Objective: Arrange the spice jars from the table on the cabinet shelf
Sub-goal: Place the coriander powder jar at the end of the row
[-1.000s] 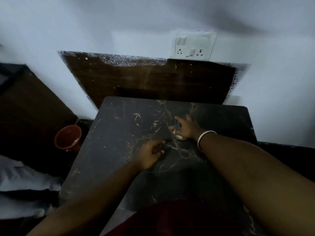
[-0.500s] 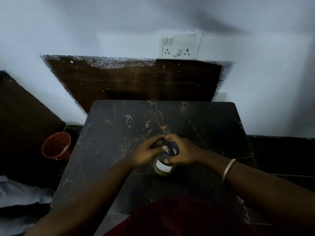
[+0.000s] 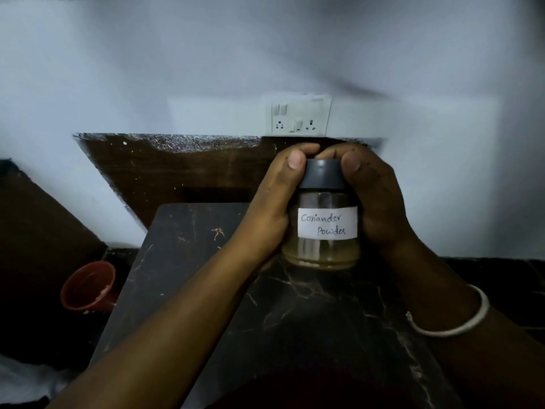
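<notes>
A clear glass spice jar [image 3: 323, 246] with a dark grey lid and a white label reading "Coriander Powder" is held upright in the air, close to the camera and above the dark marble table [image 3: 188, 261]. It has yellowish powder in its bottom. My left hand [image 3: 274, 202] wraps its left side, thumb on the lid. My right hand [image 3: 374, 199] grips the right side, thumb on the lid too. A white bangle is on the right wrist. No cabinet shelf is in view.
A white wall with a switch and socket plate [image 3: 299, 118] rises behind the table. A dark brown board [image 3: 177, 169] leans against it. A red-brown pot [image 3: 88, 286] sits on the floor at the left. Another dark panel [image 3: 38, 231] stands at the far left.
The right hand took the jar off the table, the left hand joined it, and both lifted it up close to the camera. The view tilted upward.
</notes>
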The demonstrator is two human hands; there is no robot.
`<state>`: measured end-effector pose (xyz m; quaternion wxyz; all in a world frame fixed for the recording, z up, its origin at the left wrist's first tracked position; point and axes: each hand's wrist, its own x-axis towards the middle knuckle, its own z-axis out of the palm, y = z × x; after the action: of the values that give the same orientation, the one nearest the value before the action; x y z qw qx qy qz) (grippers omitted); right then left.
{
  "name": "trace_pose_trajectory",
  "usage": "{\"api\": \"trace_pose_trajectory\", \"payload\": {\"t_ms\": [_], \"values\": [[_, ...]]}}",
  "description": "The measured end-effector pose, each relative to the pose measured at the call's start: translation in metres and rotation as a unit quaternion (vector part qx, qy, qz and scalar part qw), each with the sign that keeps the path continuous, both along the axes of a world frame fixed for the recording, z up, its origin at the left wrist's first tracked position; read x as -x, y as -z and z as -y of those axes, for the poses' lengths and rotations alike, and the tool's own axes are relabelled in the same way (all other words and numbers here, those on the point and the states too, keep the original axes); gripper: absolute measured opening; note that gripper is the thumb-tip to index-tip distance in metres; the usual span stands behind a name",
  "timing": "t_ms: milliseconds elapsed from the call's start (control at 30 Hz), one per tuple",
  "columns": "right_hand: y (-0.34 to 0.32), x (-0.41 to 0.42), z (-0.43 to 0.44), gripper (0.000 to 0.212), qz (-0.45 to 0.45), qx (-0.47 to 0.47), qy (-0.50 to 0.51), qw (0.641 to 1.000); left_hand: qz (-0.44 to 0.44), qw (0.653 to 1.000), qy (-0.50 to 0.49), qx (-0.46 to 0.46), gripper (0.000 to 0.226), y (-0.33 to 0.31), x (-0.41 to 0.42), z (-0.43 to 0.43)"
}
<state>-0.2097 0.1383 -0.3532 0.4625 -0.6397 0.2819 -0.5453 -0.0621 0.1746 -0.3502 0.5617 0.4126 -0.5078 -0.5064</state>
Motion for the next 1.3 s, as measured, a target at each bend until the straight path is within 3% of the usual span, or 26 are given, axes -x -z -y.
{"api": "trace_pose_trajectory", "payload": {"t_ms": [233,500,600,867,1100,1300], "values": [[-0.021,-0.004,-0.007,0.044,0.045,0.002,0.014,0.999,-0.06,0.998,0.023,-0.002,0.059,-0.017,0.005,-0.002],[-0.024,-0.001,-0.011,0.036,0.035,-0.001,0.019,0.999,-0.071,0.997,0.027,0.009,0.057,-0.018,0.009,-0.004],[-0.027,0.002,-0.013,0.043,0.035,0.004,0.013,0.999,-0.069,0.997,0.029,0.017,0.056,-0.02,0.01,-0.003],[-0.051,0.014,-0.014,0.04,-0.051,-0.024,0.055,0.997,-0.075,0.995,0.047,0.038,0.054,-0.035,0.01,0.013],[-0.083,0.027,-0.014,0.064,-0.1,0.002,0.11,0.989,-0.058,0.995,0.013,0.077,0.057,-0.073,0.011,0.045],[-0.121,0.035,-0.001,0.082,-0.153,0.087,0.16,0.971,-0.047,0.989,0.004,0.14,0.052,-0.116,0.023,0.074]]}}
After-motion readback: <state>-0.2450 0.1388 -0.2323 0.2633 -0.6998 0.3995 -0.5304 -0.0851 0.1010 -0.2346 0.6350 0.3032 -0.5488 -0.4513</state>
